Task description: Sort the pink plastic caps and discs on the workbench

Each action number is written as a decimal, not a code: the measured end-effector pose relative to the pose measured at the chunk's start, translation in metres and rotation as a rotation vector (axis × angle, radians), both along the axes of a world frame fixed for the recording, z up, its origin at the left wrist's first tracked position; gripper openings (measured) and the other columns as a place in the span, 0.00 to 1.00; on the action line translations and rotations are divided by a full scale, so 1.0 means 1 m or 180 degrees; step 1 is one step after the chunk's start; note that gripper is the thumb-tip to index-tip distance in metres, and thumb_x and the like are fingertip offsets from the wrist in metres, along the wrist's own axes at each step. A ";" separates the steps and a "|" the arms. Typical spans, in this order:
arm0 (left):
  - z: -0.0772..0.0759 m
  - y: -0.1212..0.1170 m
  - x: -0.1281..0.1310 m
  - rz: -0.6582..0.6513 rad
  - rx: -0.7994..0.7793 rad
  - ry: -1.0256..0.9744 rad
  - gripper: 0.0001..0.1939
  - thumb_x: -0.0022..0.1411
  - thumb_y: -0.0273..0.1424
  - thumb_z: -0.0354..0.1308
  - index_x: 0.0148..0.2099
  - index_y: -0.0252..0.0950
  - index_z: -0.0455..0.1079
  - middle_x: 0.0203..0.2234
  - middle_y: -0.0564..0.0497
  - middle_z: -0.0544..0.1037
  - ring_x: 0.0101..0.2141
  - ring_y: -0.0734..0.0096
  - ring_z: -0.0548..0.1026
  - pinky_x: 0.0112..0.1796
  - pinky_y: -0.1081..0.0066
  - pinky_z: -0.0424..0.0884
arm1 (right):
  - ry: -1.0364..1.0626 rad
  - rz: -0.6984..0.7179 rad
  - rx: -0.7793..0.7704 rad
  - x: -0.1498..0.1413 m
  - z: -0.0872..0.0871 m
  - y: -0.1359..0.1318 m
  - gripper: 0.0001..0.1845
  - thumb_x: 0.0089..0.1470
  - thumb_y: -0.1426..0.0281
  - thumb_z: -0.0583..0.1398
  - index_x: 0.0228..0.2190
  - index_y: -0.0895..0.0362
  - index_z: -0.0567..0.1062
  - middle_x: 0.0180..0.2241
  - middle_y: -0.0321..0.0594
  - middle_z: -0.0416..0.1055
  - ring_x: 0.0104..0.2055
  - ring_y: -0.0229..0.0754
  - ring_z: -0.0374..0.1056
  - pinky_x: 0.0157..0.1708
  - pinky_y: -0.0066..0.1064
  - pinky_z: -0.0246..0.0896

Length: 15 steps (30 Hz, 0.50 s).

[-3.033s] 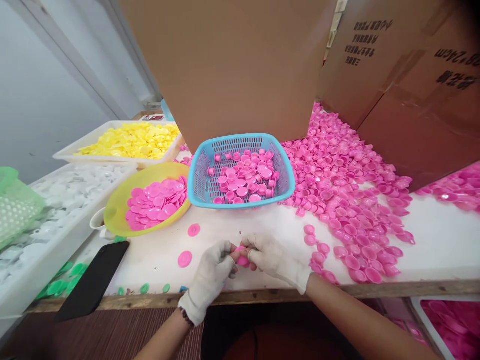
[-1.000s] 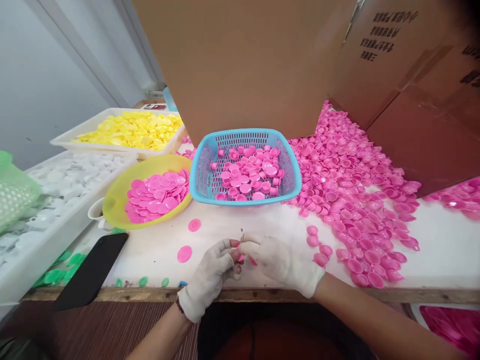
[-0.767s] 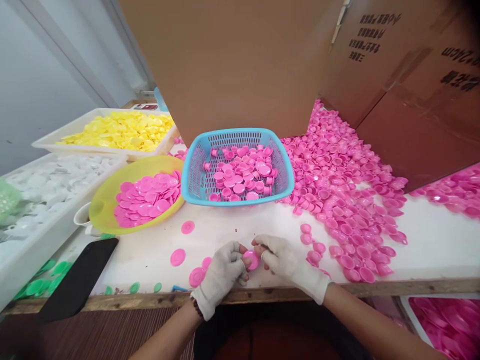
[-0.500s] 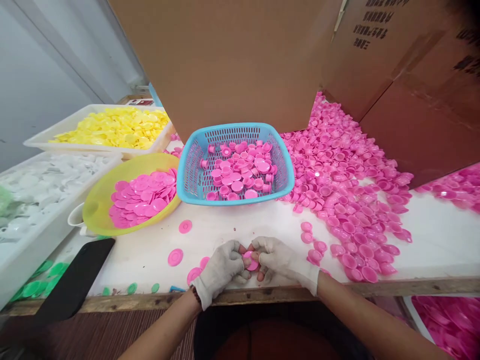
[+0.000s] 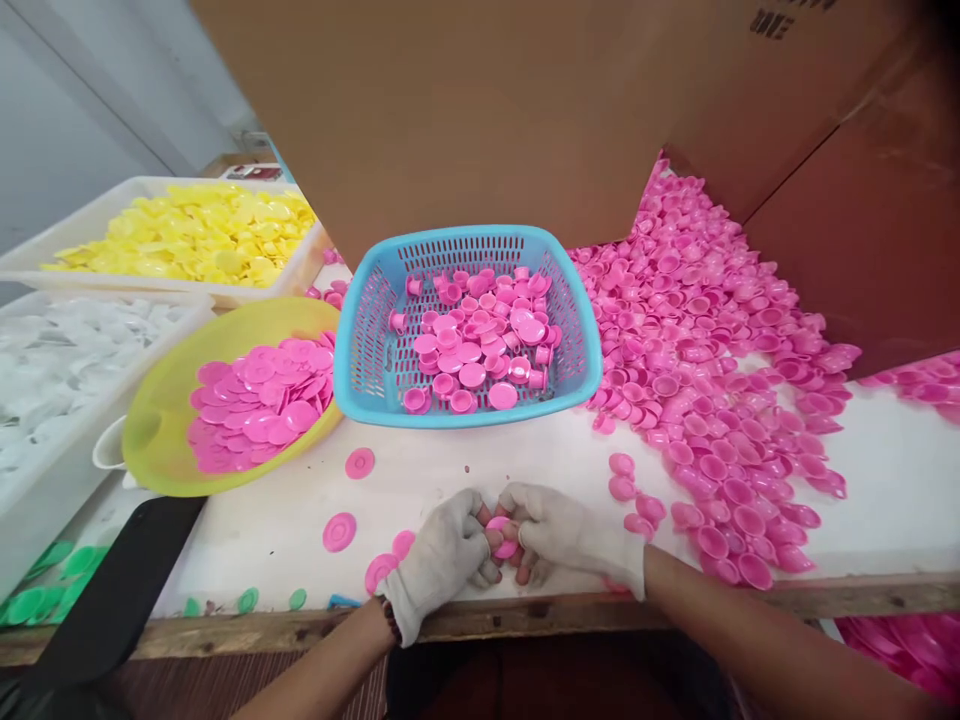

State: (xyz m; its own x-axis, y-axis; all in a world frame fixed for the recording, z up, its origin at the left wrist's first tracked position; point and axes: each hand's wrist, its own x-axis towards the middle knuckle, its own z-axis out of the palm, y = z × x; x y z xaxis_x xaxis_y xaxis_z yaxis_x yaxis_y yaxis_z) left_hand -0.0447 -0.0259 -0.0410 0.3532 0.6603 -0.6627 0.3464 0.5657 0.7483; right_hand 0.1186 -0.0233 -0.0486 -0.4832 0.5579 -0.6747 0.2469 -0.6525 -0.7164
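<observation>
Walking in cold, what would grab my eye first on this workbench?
Probably the big spread of pink cup-like pieces across the right side. Next, the blue basket in the middle, with more pink pieces inside, and the bright yellow pieces at the far left. Nearest you, two gloved hands pinch one pink disc.

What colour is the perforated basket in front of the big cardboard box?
The basket is light blue, seen best in the head view.
</observation>
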 end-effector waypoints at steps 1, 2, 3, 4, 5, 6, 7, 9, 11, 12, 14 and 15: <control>-0.001 0.001 -0.001 -0.0037 -0.0053 -0.0039 0.17 0.52 0.43 0.56 0.32 0.37 0.55 0.16 0.56 0.72 0.16 0.76 0.70 0.18 0.77 0.66 | 0.0099 0.0123 -0.0187 0.002 0.002 0.004 0.08 0.53 0.70 0.55 0.36 0.57 0.62 0.26 0.35 0.70 0.20 0.33 0.69 0.20 0.24 0.66; -0.002 0.002 -0.002 -0.0064 -0.0106 -0.0090 0.17 0.51 0.43 0.57 0.32 0.37 0.55 0.17 0.56 0.72 0.16 0.76 0.70 0.19 0.77 0.66 | 0.0195 0.0224 -0.0327 0.004 0.003 0.008 0.10 0.52 0.69 0.56 0.37 0.57 0.62 0.26 0.36 0.71 0.21 0.34 0.70 0.21 0.25 0.67; -0.002 0.002 -0.003 -0.0077 -0.0136 -0.0140 0.17 0.51 0.42 0.58 0.33 0.37 0.55 0.17 0.56 0.72 0.17 0.76 0.70 0.19 0.77 0.66 | 0.0256 0.0275 -0.0412 0.005 0.003 0.011 0.11 0.52 0.69 0.57 0.38 0.57 0.62 0.26 0.37 0.72 0.22 0.35 0.70 0.22 0.26 0.68; -0.003 0.003 -0.004 -0.0076 -0.0132 -0.0169 0.17 0.50 0.40 0.59 0.32 0.37 0.55 0.17 0.56 0.71 0.17 0.76 0.70 0.20 0.77 0.66 | 0.0264 0.0269 -0.0446 0.006 0.002 0.013 0.11 0.52 0.68 0.57 0.38 0.57 0.62 0.26 0.37 0.73 0.22 0.35 0.71 0.23 0.27 0.68; -0.003 0.003 -0.005 -0.0066 -0.0110 -0.0164 0.16 0.49 0.38 0.59 0.32 0.37 0.55 0.17 0.56 0.71 0.17 0.76 0.70 0.20 0.77 0.66 | 0.0229 0.0229 -0.0432 0.006 0.000 0.013 0.11 0.51 0.69 0.57 0.37 0.57 0.62 0.25 0.37 0.73 0.22 0.35 0.71 0.23 0.27 0.68; -0.003 0.003 -0.004 -0.0045 -0.0071 -0.0133 0.15 0.49 0.36 0.59 0.32 0.37 0.56 0.17 0.56 0.71 0.17 0.76 0.70 0.20 0.77 0.66 | 0.0189 0.0181 -0.0389 0.006 -0.001 0.013 0.10 0.51 0.70 0.57 0.37 0.56 0.62 0.24 0.36 0.72 0.22 0.35 0.71 0.23 0.26 0.68; -0.003 0.003 -0.004 -0.0027 -0.0022 -0.0095 0.14 0.49 0.34 0.59 0.32 0.37 0.56 0.17 0.56 0.71 0.17 0.76 0.70 0.20 0.77 0.66 | 0.0148 0.0144 -0.0326 0.005 -0.003 0.012 0.10 0.51 0.71 0.56 0.37 0.56 0.62 0.23 0.35 0.72 0.22 0.35 0.70 0.22 0.26 0.67; -0.003 0.002 -0.002 -0.0030 0.0074 -0.0005 0.10 0.50 0.31 0.56 0.32 0.37 0.56 0.18 0.56 0.72 0.17 0.76 0.69 0.19 0.77 0.65 | 0.0027 0.0129 -0.0190 0.001 -0.003 0.011 0.09 0.51 0.72 0.56 0.37 0.56 0.62 0.20 0.33 0.71 0.19 0.34 0.69 0.20 0.24 0.66; -0.003 0.000 0.000 -0.0072 0.0223 0.0101 0.08 0.50 0.28 0.54 0.32 0.37 0.57 0.19 0.55 0.72 0.17 0.76 0.69 0.19 0.77 0.65 | -0.0126 0.0165 -0.0088 -0.003 -0.001 0.011 0.08 0.51 0.74 0.55 0.37 0.56 0.63 0.18 0.31 0.69 0.17 0.34 0.67 0.19 0.23 0.64; -0.003 -0.002 0.001 -0.0091 0.0316 0.0183 0.07 0.49 0.27 0.54 0.32 0.38 0.57 0.19 0.56 0.72 0.17 0.75 0.69 0.19 0.77 0.64 | -0.0207 0.0184 -0.0039 -0.004 0.001 0.010 0.08 0.52 0.75 0.54 0.36 0.56 0.63 0.17 0.30 0.68 0.16 0.33 0.67 0.18 0.22 0.63; -0.002 -0.006 0.001 -0.0143 0.0480 0.0347 0.07 0.50 0.27 0.53 0.32 0.38 0.57 0.18 0.57 0.70 0.17 0.74 0.69 0.18 0.76 0.63 | -0.0321 0.0207 0.0088 -0.007 0.004 0.009 0.06 0.53 0.76 0.52 0.34 0.57 0.64 0.15 0.29 0.65 0.15 0.33 0.65 0.17 0.21 0.62; 0.000 -0.007 0.000 -0.0189 0.0567 0.0392 0.06 0.51 0.29 0.53 0.32 0.38 0.57 0.17 0.58 0.69 0.16 0.74 0.69 0.18 0.76 0.63 | -0.0361 0.0237 0.0186 -0.007 0.005 0.008 0.05 0.53 0.76 0.51 0.33 0.57 0.64 0.14 0.29 0.64 0.15 0.32 0.64 0.17 0.21 0.61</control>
